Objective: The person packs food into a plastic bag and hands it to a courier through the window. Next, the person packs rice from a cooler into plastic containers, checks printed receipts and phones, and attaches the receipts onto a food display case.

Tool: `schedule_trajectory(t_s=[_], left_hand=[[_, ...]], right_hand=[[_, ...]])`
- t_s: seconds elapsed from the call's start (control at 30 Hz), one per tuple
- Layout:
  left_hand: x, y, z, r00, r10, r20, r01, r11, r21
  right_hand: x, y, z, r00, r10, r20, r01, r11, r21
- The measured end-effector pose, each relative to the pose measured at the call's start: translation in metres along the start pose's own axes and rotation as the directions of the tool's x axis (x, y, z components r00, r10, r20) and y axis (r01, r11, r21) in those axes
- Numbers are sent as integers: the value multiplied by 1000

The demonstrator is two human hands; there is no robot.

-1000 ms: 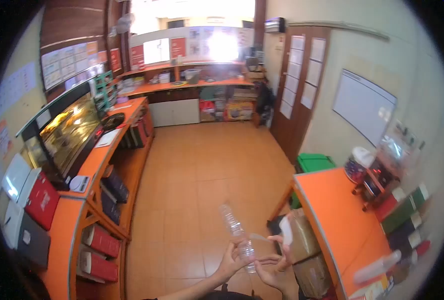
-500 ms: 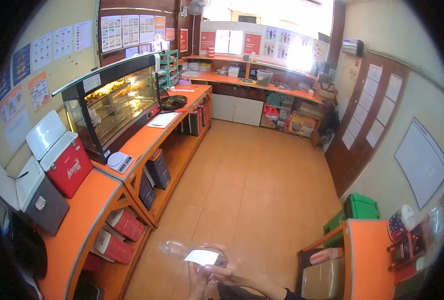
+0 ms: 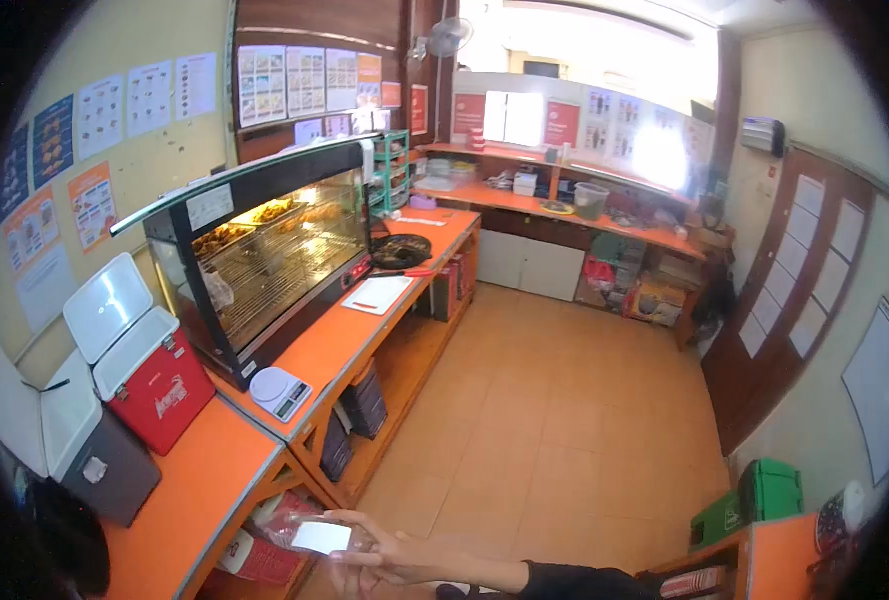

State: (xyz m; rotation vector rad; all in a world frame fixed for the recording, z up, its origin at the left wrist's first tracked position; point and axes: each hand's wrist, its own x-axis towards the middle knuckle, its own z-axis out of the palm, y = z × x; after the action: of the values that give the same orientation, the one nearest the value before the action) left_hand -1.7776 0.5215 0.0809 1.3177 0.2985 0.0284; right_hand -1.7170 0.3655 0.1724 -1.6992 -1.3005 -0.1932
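A clear plastic bottle point(image 3: 277, 524) lies sideways low in the view, its far end pointing left. On its side is a white paper piece point(image 3: 322, 538). My right hand point(image 3: 390, 550) comes in from the right in a dark sleeve, its fingers wrapped round the near end of the bottle beside the paper. My left hand point(image 3: 357, 580) is just below, its fingers closed against the bottle's underside and partly hidden by my right hand.
At the left an orange counter point(image 3: 180, 495) bears a red cooler point(image 3: 160, 385), a grey cooler point(image 3: 100, 460), a white scale point(image 3: 280, 393) and a lit food warmer point(image 3: 275, 260). Red boxes point(image 3: 265, 560) sit on the shelf below. A green bin point(image 3: 770, 490) stands at the right.
The view has swung left towards the counter. The bottle has gone from upright-leaning to sideways, and the white paper, earlier apart in my right hand, is now against the bottle.
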Motion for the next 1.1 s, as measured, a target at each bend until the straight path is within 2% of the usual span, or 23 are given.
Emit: schedule_trajectory(t_s=[0.03, 0.1, 0.17, 0.2, 0.23, 0.3, 0.37, 0.4, 0.43, 0.47, 0.5, 0.53, 0.6, 0.63, 0.67, 0.7, 0.73, 0.8, 0.87, 0.93, 0.97, 1.03, 1.1], left_hand=[[12, 2, -12, 999, 7, -33, -6, 1000, 25], [31, -2, -42, 994, 16, -104, -9, 997, 73], [41, -16, -81, 981, 25, -195, -1, 993, 121], [42, -23, -102, 971, 25, -239, 10, 990, 143], [42, -24, -117, 963, 24, -268, 15, 990, 143], [41, -3, -137, 945, 5, -326, 26, 995, 92], [49, 39, -149, 948, -26, -318, 24, 1000, -10], [55, 53, -157, 927, -30, -373, 23, 999, -23], [64, 68, -168, 907, 38, -420, -29, 999, 28], [67, 78, -180, 883, 105, -458, -73, 994, 87], [72, 82, -197, 864, 98, -494, -65, 994, 84], [80, 83, -216, 867, 113, -485, -61, 991, 122], [90, 100, -243, 856, 129, -500, -50, 985, 168], [94, 106, -256, 842, 126, -525, -45, 985, 164], [98, 110, -268, 844, 91, -528, -25, 991, 132], [102, 113, -282, 848, 55, -527, -4, 995, 97], [110, 98, -300, 833, 177, -524, -102, 980, 168], [111, 103, -326, 845, 167, -507, -88, 980, 177], [111, 110, -351, 861, 165, -482, -75, 977, 199], [112, 111, -371, 914, 41, -403, 16, 990, 139], [120, 98, -383, 911, 33, -411, 23, 991, 131], [140, 62, -406, 923, 93, -374, -38, 988, 151], [161, 82, -401, 849, 105, -518, 41, 964, 262]], right_hand=[[11, 13, 10, 998, 47, 37, -48, 998, 45], [34, 35, 32, 999, 3, 43, -8, 994, 112], [57, 40, 53, 943, 223, 246, -249, 965, 80], [65, 51, 69, 973, 154, 170, -163, 986, 39], [77, 62, 86, 968, 113, 226, -137, 986, 91], [99, 81, 124, 993, 15, 113, -31, 990, 140], [123, 96, 151, 981, -8, 191, -51, 952, 301], [136, 102, 161, 968, 54, 247, -124, 952, 280], [154, 108, 177, 947, 120, 297, -198, 948, 248], [176, 116, 196, 984, 45, 174, -86, 968, 237], [197, 122, 209, 980, 29, 198, -82, 960, 266], [222, 129, 214, 991, -14, 132, -31, 944, 328], [250, 142, 227, 987, 83, 135, -137, 877, 461], [261, 149, 233, 954, 205, 220, -292, 806, 516], [273, 163, 243, 992, 89, 95, -124, 868, 480], [284, 175, 248, 997, 34, 64, -56, 917, 395], [295, 188, 253, 999, -22, 34, 11, 953, 303], [309, 203, 251, 994, 10, 107, -30, 982, 184], [327, 214, 252, 999, 3, 37, -8, 991, 136], [345, 212, 252, 999, 53, 8, -54, 981, 185], [351, 213, 251, 995, 101, -20, -94, 970, 224], [360, 219, 261, 995, 67, 74, -81, 975, 209], [373, 213, 280, 995, -24, 92, 12, 991, 133]])
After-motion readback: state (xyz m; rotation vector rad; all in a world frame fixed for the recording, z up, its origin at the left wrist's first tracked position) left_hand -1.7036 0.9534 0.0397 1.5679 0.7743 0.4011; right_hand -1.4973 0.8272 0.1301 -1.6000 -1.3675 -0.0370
